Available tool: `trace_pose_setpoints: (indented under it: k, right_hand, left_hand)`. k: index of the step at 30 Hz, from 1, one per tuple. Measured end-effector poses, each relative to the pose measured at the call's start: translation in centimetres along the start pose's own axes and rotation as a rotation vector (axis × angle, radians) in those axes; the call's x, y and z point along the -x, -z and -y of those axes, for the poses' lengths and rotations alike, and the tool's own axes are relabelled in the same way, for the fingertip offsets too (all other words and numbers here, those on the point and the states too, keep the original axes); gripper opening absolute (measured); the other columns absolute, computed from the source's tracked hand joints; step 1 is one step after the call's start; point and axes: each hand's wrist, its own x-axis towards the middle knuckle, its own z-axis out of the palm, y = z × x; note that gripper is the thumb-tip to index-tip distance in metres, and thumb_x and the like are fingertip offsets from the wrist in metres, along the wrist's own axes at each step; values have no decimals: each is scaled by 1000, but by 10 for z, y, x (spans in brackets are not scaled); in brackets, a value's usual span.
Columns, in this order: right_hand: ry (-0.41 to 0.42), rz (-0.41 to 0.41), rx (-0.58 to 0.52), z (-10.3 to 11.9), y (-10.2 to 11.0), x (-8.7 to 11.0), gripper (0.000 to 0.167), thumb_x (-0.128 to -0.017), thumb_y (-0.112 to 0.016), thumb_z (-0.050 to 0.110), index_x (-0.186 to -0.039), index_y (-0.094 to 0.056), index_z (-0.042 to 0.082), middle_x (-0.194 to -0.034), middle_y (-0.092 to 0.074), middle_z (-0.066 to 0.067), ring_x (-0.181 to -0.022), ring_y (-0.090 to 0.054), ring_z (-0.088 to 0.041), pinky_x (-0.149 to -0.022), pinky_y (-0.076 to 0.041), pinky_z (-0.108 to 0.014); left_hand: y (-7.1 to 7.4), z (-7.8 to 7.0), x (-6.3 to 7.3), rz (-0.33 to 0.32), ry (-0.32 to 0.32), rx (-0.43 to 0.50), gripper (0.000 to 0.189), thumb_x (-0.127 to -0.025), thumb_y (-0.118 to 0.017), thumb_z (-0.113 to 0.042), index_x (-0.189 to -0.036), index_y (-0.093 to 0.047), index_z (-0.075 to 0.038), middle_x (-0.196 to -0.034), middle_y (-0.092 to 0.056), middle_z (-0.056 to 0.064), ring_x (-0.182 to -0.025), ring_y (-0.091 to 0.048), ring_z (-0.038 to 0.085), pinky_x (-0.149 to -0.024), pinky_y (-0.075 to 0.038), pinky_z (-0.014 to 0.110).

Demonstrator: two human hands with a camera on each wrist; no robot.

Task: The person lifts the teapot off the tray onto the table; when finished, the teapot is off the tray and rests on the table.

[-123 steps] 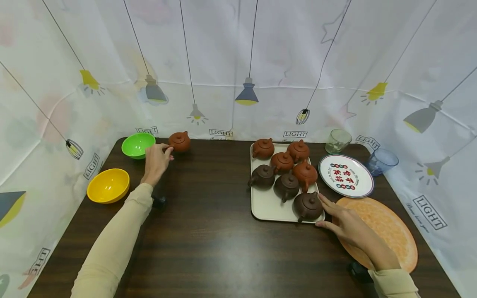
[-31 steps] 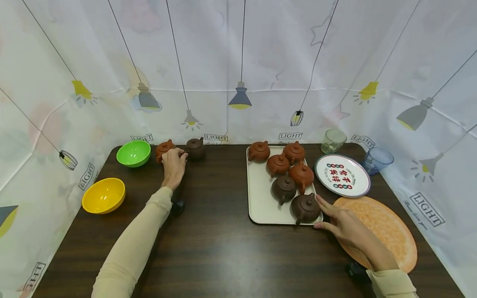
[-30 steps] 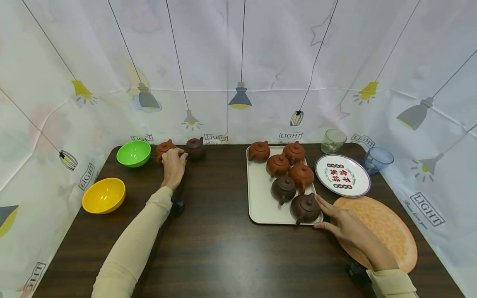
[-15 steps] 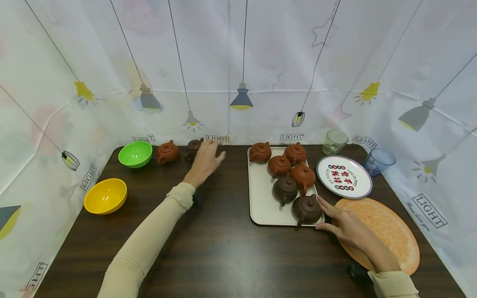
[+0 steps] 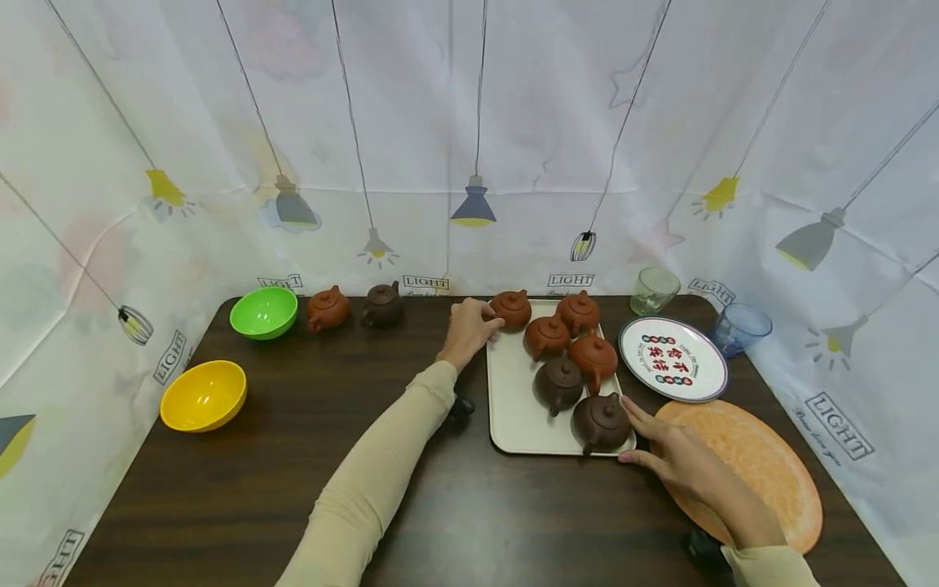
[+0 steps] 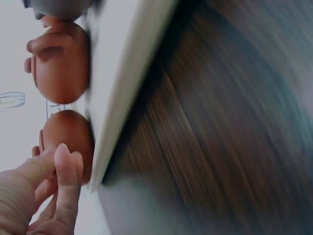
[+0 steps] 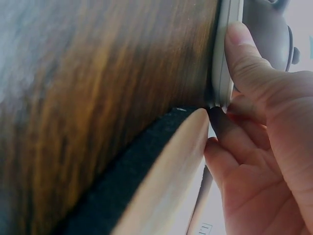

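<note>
In the head view, my left hand [image 5: 467, 333] reaches to the back left corner of the cream tray [image 5: 516, 416]. Its thumb and fingertips pinch the near side of a reddish-brown clay teapot [image 5: 511, 310], and in the left wrist view they hide part of this teapot [image 6: 68, 132]. My right hand [image 5: 678, 452] grips the tray's front right corner, thumb along the rim [image 7: 222, 73], beside a large dark brown teapot [image 5: 601, 422]. Several more teapots share the tray, among them a dark one [image 5: 559, 383] and a reddish one [image 5: 594, 357].
At the back left stand a reddish teapot [image 5: 328, 309] and a dark teapot [image 5: 383, 305], beside a green bowl [image 5: 264, 313] and a yellow bowl [image 5: 204, 396]. Right of the tray are a white plate [image 5: 672, 359], a green glass [image 5: 655, 291], a blue glass [image 5: 741, 328] and a round orange mat [image 5: 763, 465].
A dark teapot has gone from the tray's left side to the back left, beside the reddish teapot. My left hand has left those two and moved right to the tray. My right hand stays.
</note>
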Motion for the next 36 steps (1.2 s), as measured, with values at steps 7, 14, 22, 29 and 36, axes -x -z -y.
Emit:
trace_pose_setpoints:
  k: [7,14,22,29,36]
  right_hand:
    - [10,-56,42,3,-12,16,85,-92,-83,32,-160,-45,-1,-69,-55,16,-57,-33,7,-61,-37,-23]
    - [-3,-32,60,4,-12,10,84,-94,-82,35,-161,-44,1,-114,-79,-12,-71,-50,5,-71,-50,-30]
    - [-13,0,33,2,-3,3,86,-95,-80,35,-164,-39,3,-142,-69,-24,-69,-46,6,-71,-49,-30]
    - [2,4,4,3,-2,-4,85,-96,-80,33,-164,-39,1,-134,-74,-21,-58,-37,5,-70,-45,-27]
    - [11,-4,50,1,-1,-8,85,-96,-80,38,-163,-42,3,-152,-61,-24,-67,-47,7,-75,-54,-35]
  left_hand:
    - [-11,6,12,-17,-52,5,19,-102,-74,-14,-115,-82,-2,-94,-84,12,-72,-80,15,-69,-62,24]
    - [31,25,17,-160,-148,17,19,-100,-76,-9,-112,-80,6,-97,-82,19,-74,-82,24,-70,-65,36]
    - [72,51,19,-261,-32,-39,20,-99,-76,-9,-112,-80,6,-89,-82,17,-71,-81,25,-78,-65,42]
    - [79,71,25,-253,52,-53,22,-101,-74,-9,-117,-79,6,-90,-82,19,-72,-81,24,-72,-65,41]
    - [72,75,25,-294,91,-19,23,-101,-74,-7,-118,-77,7,-91,-82,20,-72,-82,25,-77,-66,42]
